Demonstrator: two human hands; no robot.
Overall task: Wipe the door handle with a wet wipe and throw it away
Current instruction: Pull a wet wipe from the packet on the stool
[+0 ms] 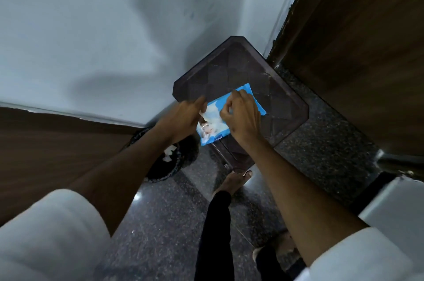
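Observation:
A blue pack of wet wipes (212, 135) lies on a dark brown plastic stool (286, 106). My left hand (183, 117) presses on the pack's left edge and holds it down. My right hand (241, 115) rests on top of the pack with its fingers pinched at the opening, where a bit of white wipe (213, 113) shows. The brown wooden door (367, 39) stands to the right; no handle shows in view.
A dark bin (169, 161) with white scraps inside sits on the floor left of the stool, against the white wall (91, 39). My bare feet stand on the dark speckled floor (160, 223) below the stool. A white object (394, 207) sits at the right edge.

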